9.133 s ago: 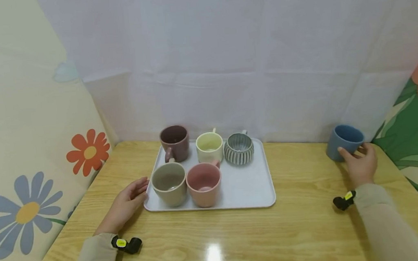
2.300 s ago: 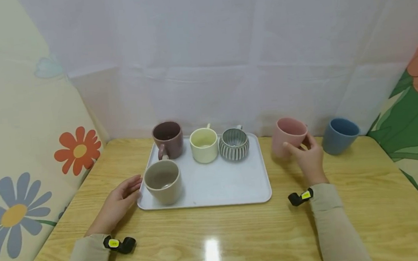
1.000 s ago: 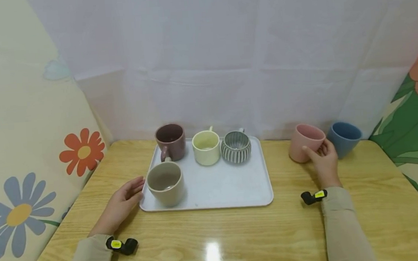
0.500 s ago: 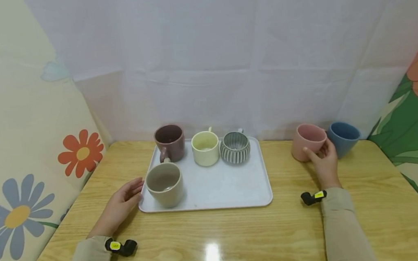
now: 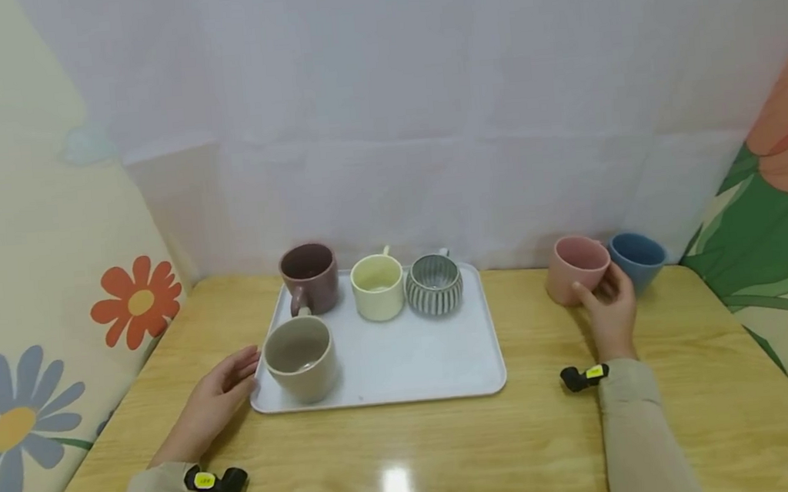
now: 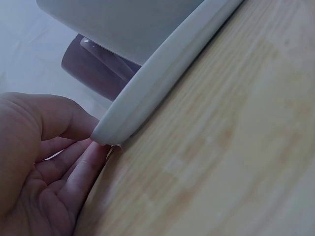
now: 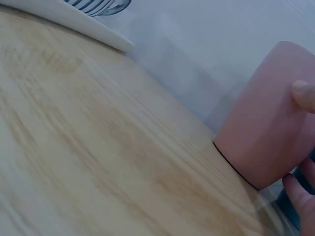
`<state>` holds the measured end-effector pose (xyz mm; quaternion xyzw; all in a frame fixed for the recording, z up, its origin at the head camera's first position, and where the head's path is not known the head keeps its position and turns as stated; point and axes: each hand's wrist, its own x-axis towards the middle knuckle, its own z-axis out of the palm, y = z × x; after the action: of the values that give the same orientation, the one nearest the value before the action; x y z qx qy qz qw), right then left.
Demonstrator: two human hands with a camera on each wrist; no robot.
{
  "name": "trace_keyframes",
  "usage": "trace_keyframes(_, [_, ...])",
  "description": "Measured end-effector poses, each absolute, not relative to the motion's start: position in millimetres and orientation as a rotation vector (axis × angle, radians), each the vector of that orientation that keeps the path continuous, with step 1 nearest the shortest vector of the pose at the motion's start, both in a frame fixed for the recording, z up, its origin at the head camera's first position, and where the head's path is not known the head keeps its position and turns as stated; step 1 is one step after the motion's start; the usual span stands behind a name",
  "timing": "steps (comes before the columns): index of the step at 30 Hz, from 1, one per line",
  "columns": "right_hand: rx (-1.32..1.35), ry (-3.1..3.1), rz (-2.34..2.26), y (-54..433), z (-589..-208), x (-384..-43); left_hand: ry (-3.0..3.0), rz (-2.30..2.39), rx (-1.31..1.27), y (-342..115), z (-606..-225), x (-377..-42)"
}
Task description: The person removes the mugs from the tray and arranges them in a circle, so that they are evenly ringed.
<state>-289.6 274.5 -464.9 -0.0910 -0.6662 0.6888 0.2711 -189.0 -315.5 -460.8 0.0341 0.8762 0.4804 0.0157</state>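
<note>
My right hand [image 5: 613, 310] grips the pink mug [image 5: 577, 272] by its side, thumb on the near wall and fingers round the right. In the right wrist view the mug's dark base edge is right at the table. The blue cup [image 5: 638, 258] stands just behind those fingers, partly hidden. With thumb and fingers, my left hand [image 5: 212, 403] pinches the rim of the white tray [image 5: 417, 368] at its left edge; the left wrist view shows the rim [image 6: 147, 88] between them. On the tray nearest this hand stands the grey-beige mug [image 5: 302, 361].
Along the tray's back stand a plum mug [image 5: 313, 279], a pale yellow mug [image 5: 378, 290] and a grey striped mug [image 5: 434, 289]. Wooden table [image 5: 383, 463] surrounds the tray. A white cloth [image 5: 357, 125] hangs behind, with flowered cloths at both sides.
The blue cup was set down at the far right and released. The pink mug left the tray and moved right, close beside it, in my right hand. Lately, mainly the view has shifted.
</note>
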Motion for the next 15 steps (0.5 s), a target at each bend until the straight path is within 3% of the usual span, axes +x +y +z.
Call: trace_keyframes(15, [-0.281, -1.583, 1.752, 273.8, -465.8, -290.6, 2.746, 1.479, 0.093, -313.2, -460.0, -188.1])
